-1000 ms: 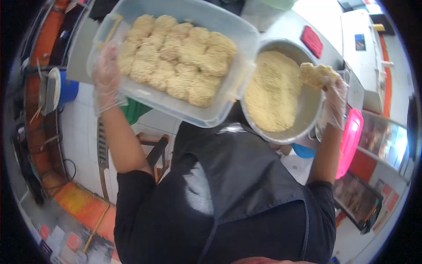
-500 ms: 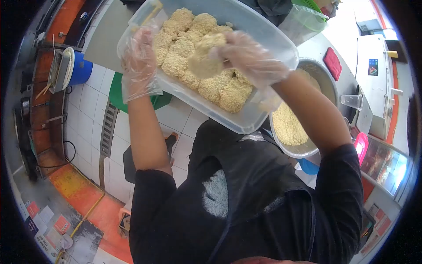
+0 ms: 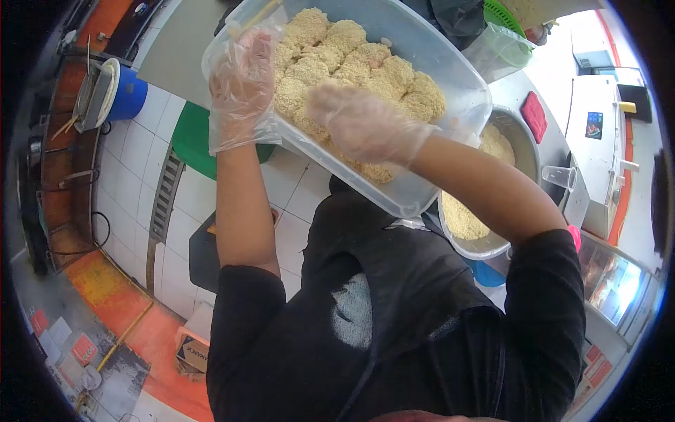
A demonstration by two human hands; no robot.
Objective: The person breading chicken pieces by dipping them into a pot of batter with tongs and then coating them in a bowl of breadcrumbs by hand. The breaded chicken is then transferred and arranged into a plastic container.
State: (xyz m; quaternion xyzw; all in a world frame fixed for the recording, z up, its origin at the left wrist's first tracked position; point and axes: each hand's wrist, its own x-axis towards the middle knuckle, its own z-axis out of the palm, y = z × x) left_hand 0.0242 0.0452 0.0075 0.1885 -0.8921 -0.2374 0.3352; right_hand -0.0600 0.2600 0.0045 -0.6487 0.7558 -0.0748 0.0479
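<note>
A clear plastic tub (image 3: 453,91) holds several crumb-coated pieces (image 3: 346,36), packed side by side. My left hand (image 3: 242,77), in a clear disposable glove, grips the tub's left end. The tub tilts toward my body. Over the near part of the pieces lies my right hand (image 3: 369,126), also gloved and somewhat blurred. Its fingers look stretched out flat, palm down, and hide what is beneath them. To the right, partly behind my right forearm, a metal bowl (image 3: 531,151) contains pale yellow crumbs (image 3: 460,214).
On the counter (image 3: 510,81) lie a red cloth (image 3: 534,117) and a clear plastic cup (image 3: 560,177). A green basket (image 3: 500,15) and a plastic bag (image 3: 498,53) are beyond the tub. A blue bucket (image 3: 129,100) stands at left; a green stool (image 3: 193,144) is below the tub.
My right hand has brought the crumb-coated piece down onto the others and now lies flat there; that piece no longer shows in the fingers. The tub and left hand appear slightly farther right.
</note>
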